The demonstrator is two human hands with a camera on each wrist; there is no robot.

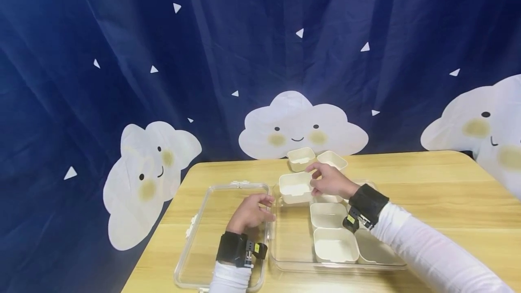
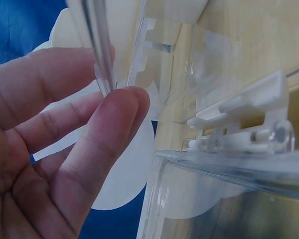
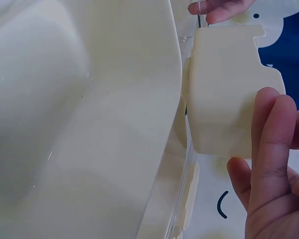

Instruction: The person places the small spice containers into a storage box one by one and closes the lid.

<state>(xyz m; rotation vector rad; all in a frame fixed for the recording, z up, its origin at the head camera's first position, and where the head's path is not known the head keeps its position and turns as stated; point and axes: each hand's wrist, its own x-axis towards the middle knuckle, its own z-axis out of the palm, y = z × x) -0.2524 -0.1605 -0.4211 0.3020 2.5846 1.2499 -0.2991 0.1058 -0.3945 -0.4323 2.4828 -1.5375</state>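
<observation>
My right hand (image 1: 331, 181) grips a small cream box (image 1: 294, 185) by its right side, over the back left corner of a clear container (image 1: 297, 265). In the right wrist view that box (image 3: 224, 94) hangs tilted beside the fingertips. My left hand (image 1: 249, 214) pinches the container's left wall between thumb and fingers, as the left wrist view shows. Inside the container, several cream boxes fill the middle and right, among them a front box (image 1: 335, 244) and one behind it (image 1: 329, 215). Part of the right side is hidden by my right arm.
A clear lid (image 1: 228, 187) with white latches lies flat on the wooden table (image 1: 439, 193), left of the container. Two more cream boxes, one on the left (image 1: 301, 159) and one on the right (image 1: 333, 161), stand near the back edge. A blue curtain (image 1: 260, 49) hangs behind.
</observation>
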